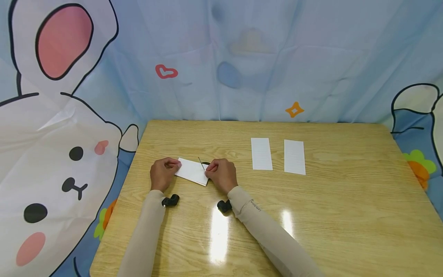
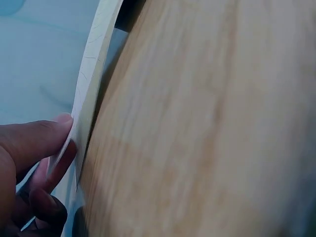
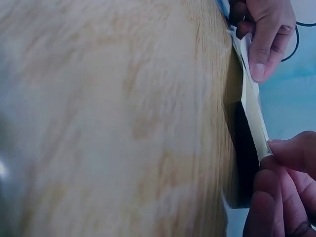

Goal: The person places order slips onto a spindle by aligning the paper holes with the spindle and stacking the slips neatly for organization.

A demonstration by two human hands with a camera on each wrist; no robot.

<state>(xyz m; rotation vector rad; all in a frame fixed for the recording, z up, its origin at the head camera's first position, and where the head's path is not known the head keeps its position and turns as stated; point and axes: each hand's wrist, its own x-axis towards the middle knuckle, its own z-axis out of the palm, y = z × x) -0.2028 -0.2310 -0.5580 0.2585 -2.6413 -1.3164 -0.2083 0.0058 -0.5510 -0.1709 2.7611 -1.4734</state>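
A white folded sheet of paper (image 1: 190, 170) lies slantwise between my two hands, its layers slightly parted at the lower right corner. My left hand (image 1: 164, 173) pinches its left end; in the left wrist view the thumb (image 2: 47, 140) presses on the paper (image 2: 91, 69) with fingers behind. At the other end my right hand (image 1: 223, 175) pinches the edge between thumb (image 3: 294, 152) and fingers. A thin dark stick-like line (image 1: 201, 163) crosses the paper by the right fingertips. Beneath the paper shows a flat black object (image 3: 244, 158), mostly hidden by paper and hand in the head view.
Two white sheets with faint lines (image 1: 261, 154) (image 1: 295, 157) lie side by side on the wooden table (image 1: 346, 200), right of my hands. Black wrist cameras (image 1: 170, 200) sit at both sleeves. A printed cartoon cloth (image 1: 252, 77) hangs behind the table's far edge.
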